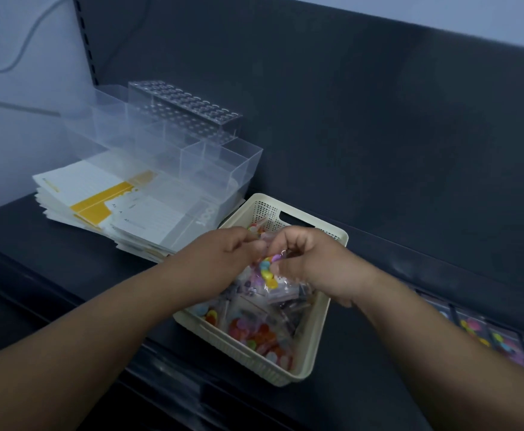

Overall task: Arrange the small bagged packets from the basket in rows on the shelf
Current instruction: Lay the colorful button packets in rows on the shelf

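Note:
A cream plastic basket [313, 340] stands on the dark shelf [68, 259], filled with several clear packets of coloured round pieces [256, 335]. Both hands are over the basket's middle. My left hand [223, 259] and my right hand [310, 262] pinch the same clear packet of pastel pieces [268, 270] between them, lifted just above the pile. Rows of similar packets [488, 337] lie on the shelf at the far right.
A stack of white and yellow paper pads [105, 206] lies left of the basket. Clear acrylic boxes [173, 144] and a perforated acrylic holder [189, 104] stand on and behind the stack. The shelf's dark back panel [379, 135] rises behind.

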### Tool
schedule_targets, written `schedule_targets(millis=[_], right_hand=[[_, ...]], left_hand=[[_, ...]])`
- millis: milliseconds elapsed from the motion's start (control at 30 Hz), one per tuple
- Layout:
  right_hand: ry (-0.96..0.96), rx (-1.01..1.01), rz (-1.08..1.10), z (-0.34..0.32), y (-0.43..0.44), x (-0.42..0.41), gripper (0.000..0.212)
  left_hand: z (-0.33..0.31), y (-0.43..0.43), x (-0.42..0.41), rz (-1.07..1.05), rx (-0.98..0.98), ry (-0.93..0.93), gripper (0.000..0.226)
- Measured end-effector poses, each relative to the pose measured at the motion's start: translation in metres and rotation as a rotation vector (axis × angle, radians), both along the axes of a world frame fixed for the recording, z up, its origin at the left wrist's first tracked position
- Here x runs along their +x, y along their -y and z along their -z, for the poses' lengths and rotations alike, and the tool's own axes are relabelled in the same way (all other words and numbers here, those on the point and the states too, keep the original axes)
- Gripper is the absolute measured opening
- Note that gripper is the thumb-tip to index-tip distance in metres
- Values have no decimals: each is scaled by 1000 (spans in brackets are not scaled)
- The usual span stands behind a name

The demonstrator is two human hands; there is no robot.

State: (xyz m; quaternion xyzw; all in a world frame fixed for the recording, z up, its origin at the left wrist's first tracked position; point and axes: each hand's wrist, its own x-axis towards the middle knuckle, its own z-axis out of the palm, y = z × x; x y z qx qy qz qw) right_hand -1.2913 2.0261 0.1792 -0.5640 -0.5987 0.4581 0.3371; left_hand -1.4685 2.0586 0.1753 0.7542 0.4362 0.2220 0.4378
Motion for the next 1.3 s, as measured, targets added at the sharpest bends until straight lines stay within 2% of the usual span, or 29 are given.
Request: schedule_targets(millis=[67,133,233,300,467,600,767,900,1000,1133,1200,1300], right_hand=[[13,24,-5,-3,3,1,21],[5,33,-7,-2,5,-2,26],[-54,20,71,-5,11,0,39],[-127,-4,159,-8,17,6,40],[-258,-131,285,-15,40,29,20],[-349,-111,316,-19,62,55,19],[-392,-147,293,-21,101,101,18],[-359,-120,354,-18,139,149,31],[-404,-91,466,-15,163,186,36],[-669,-134,622,-2,193,229,24],[-676,-183,584,10,214,247,20],[-661,-170,634,26,240,274,15]], left_hand=[[-5,2,6,-21,-209,149,13],[-6,1,9,-46,-300,205,7],[-7,2,17,-74,-303,226,11],[-11,2,23,-93,-310,254,15],[-22,11,46,-103,-272,356,21],[-29,29,74,-82,-328,398,18],[-32,57,121,-66,-439,361,3],[-27,94,176,69,-426,230,26],[-21,119,217,61,-403,203,27],[-9,149,266,-49,-378,301,23],[-3,170,294,-84,-382,350,23],[5,196,331,-62,-405,326,24]])
